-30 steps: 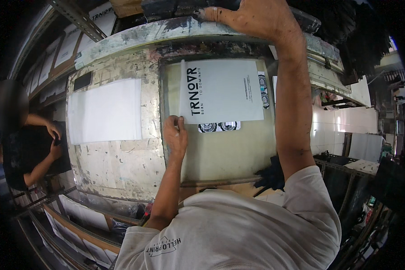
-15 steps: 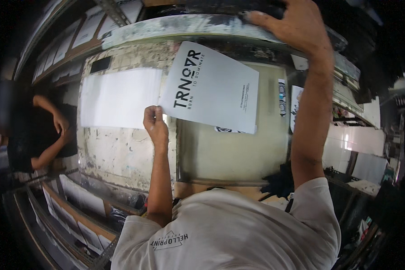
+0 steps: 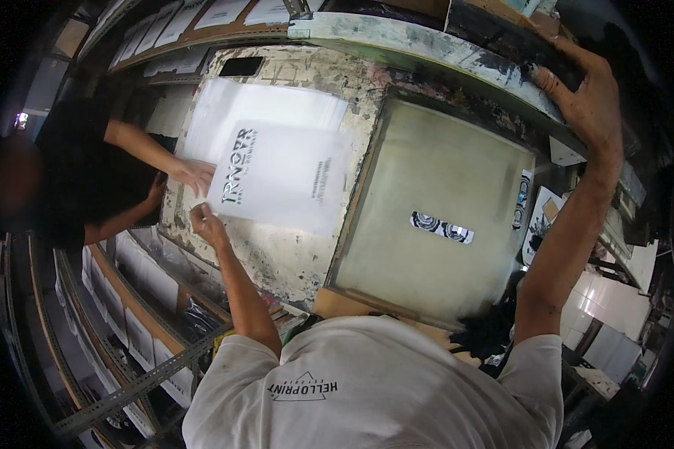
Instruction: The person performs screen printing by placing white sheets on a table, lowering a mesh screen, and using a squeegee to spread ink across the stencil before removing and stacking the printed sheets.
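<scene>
My left hand (image 3: 208,224) pinches the near-left corner of a white printed sheet (image 3: 284,179) with black lettering, blurred by motion. The sheet is over a stack of white sheets (image 3: 217,105) on the paint-spotted table (image 3: 277,266). A co-worker's hand (image 3: 195,177) reaches to the sheet's left edge, its fingers spread. At the upper right, my right hand (image 3: 591,105) grips a long paint-smeared frame (image 3: 412,49), thumb on the near side; its other fingers are partly hidden. In front of the frame lies a pale, flat printing board (image 3: 427,172) with two patterned strips (image 3: 442,227) on it.
At the left stands a co-worker in dark clothes (image 3: 60,172). Racks with white sheets (image 3: 142,314) fill the lower left, and a shelf of sheets (image 3: 225,15) runs along the back. A dark flat rectangle (image 3: 241,66) lies at the table's back left. Dark cloth (image 3: 494,329) hangs near the board's front right corner.
My left hand has carried the printed sheet leftward off the board to above the stack. The co-worker's hand has reached in toward it. My right hand stays at the frame; the view has turned.
</scene>
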A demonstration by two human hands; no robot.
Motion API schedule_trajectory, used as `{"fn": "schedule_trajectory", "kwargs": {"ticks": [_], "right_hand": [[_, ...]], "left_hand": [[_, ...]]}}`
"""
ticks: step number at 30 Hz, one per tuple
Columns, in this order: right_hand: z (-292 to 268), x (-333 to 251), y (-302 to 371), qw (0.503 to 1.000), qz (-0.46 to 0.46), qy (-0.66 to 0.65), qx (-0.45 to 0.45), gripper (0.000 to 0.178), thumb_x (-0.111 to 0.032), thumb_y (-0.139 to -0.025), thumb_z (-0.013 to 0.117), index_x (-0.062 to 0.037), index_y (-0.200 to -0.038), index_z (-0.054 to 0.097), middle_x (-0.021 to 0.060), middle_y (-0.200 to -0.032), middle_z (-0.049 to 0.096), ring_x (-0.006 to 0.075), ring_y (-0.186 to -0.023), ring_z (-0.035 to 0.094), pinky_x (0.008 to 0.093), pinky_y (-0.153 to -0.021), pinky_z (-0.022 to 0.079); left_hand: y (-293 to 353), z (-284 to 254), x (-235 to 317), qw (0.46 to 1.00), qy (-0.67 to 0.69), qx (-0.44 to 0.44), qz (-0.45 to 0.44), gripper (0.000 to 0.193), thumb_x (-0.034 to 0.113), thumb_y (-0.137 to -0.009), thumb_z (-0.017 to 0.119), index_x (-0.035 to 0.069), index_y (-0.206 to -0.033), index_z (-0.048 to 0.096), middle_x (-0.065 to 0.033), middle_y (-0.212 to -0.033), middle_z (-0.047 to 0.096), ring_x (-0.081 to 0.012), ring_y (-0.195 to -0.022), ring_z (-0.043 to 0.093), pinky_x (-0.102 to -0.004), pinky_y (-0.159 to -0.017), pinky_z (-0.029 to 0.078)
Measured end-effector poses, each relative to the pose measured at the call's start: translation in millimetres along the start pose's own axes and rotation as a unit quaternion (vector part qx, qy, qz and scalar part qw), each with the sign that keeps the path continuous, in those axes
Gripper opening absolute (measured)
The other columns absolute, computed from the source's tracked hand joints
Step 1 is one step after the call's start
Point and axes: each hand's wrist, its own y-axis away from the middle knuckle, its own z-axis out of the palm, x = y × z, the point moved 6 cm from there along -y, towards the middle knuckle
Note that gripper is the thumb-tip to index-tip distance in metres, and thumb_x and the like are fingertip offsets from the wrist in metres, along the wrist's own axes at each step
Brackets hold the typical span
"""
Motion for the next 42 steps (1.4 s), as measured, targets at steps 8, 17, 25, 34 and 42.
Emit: {"fn": "schedule_trajectory", "kwargs": {"ticks": [8, 17, 25, 34, 42], "right_hand": [[1, 2, -4, 0.998, -0.004, -0.042, -0.038, 0.062, -0.038, -0.077, 0.085, -0.0047, -0.126, 0.068, 0.0217, -0.122, 0.066, 0.0300, -0.117, 0.062, 0.0381, -0.100, 0.046], [-9, -23, 1, 1.000, -0.018, -0.013, 0.005, 0.063, -0.036, -0.076, 0.086, -0.0025, -0.126, 0.067, 0.0206, -0.124, 0.065, 0.0302, -0.118, 0.062, 0.0391, -0.102, 0.046], [1, 10, 1, 0.999, 0.002, -0.032, -0.007, 0.063, -0.041, -0.076, 0.085, -0.0062, -0.126, 0.069, 0.0216, -0.125, 0.064, 0.0316, -0.117, 0.062, 0.0404, -0.102, 0.046], [1, -1, 1, 1.000, 0.012, 0.010, 0.000, 0.064, -0.045, -0.075, 0.084, -0.0075, -0.124, 0.070, 0.0212, -0.122, 0.065, 0.0318, -0.117, 0.062, 0.0417, -0.099, 0.049], [2, -12, 2, 0.989, 0.002, -0.146, -0.019, 0.057, -0.034, -0.075, 0.086, -0.0091, -0.124, 0.071, 0.0197, -0.104, 0.073, 0.0281, -0.090, 0.072, 0.0354, -0.086, 0.055]], "left_hand": [[44, 36, 126, 0.959, -0.025, 0.045, 0.280, 0.034, 0.012, -0.087, 0.075, -0.001, -0.116, 0.066, -0.0171, -0.116, 0.068, -0.0368, -0.112, 0.062, -0.0444, -0.100, 0.045], [115, 147, 149, 0.898, -0.217, -0.230, 0.306, 0.038, 0.026, -0.092, 0.070, 0.004, -0.123, 0.069, -0.0101, -0.140, 0.061, -0.0327, -0.142, 0.043, -0.0488, -0.116, 0.025], [108, 160, 112, 0.964, -0.044, -0.202, 0.165, 0.018, 0.017, -0.088, 0.074, 0.002, -0.098, 0.077, -0.0139, -0.113, 0.074, -0.0363, -0.129, 0.057, -0.0453, -0.112, 0.036], [95, 160, 189, 0.949, 0.134, -0.246, 0.146, 0.013, 0.012, -0.086, 0.076, 0.006, -0.097, 0.076, -0.0098, -0.108, 0.076, -0.0337, -0.123, 0.062, -0.0469, -0.110, 0.036], [229, 196, 224, 0.795, -0.147, -0.488, 0.330, 0.059, 0.051, -0.096, 0.057, 0.014, -0.143, 0.056, -0.0124, -0.158, 0.040, -0.0432, -0.149, 0.027, -0.0685, -0.117, 0.011]]}}
